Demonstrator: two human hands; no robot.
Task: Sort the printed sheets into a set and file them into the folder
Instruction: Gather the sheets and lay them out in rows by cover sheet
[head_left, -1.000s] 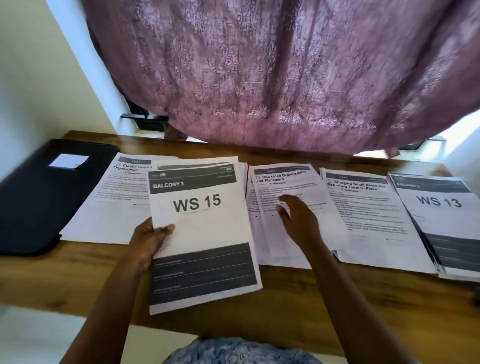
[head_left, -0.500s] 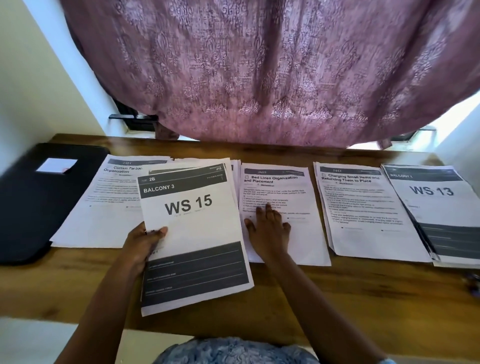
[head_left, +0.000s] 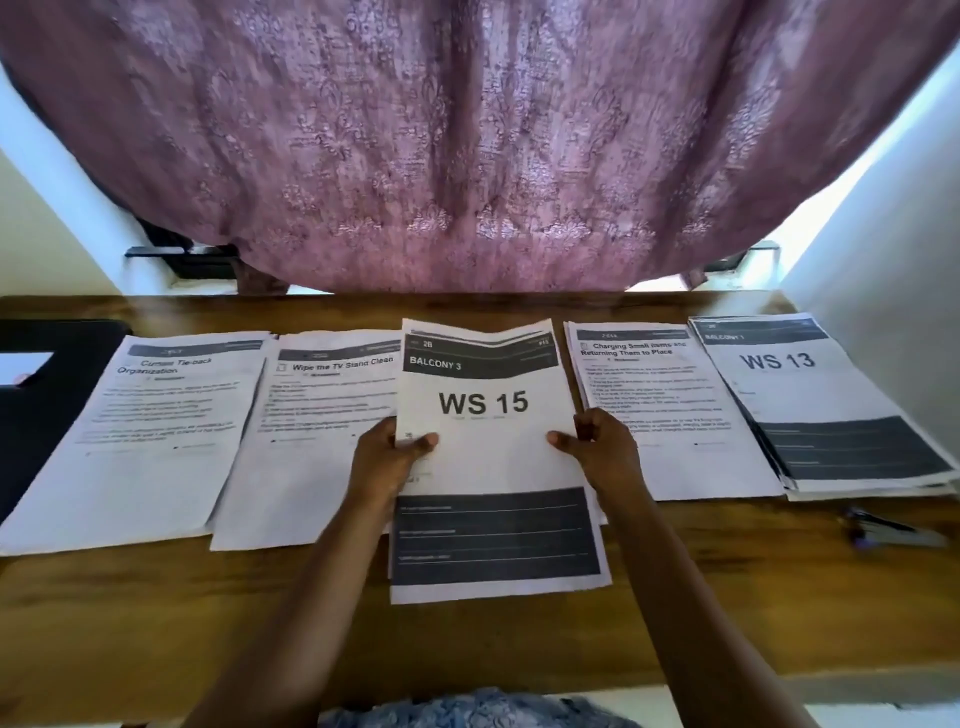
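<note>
While both thumbs pinch its side edges, the left hand (head_left: 387, 462) and right hand (head_left: 602, 452) grip the WS 15 set (head_left: 493, 457) above the table (head_left: 727, 597).

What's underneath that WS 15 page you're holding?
Beneath the WS 15 sheet, edges of more white sheets peek out by the left hand; their print is covered. It also overlaps the Wipe the TV Stand Clean sheet's right side.

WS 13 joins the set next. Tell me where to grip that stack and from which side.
Probably take the WS 13 stack by its near-left corner, from the near side, with the right hand once it frees the WS 15 set. The stack lies flat, edges fanned, so pinching top and bottom catches every sheet; a blurred object crowds the near-right corner.
</note>
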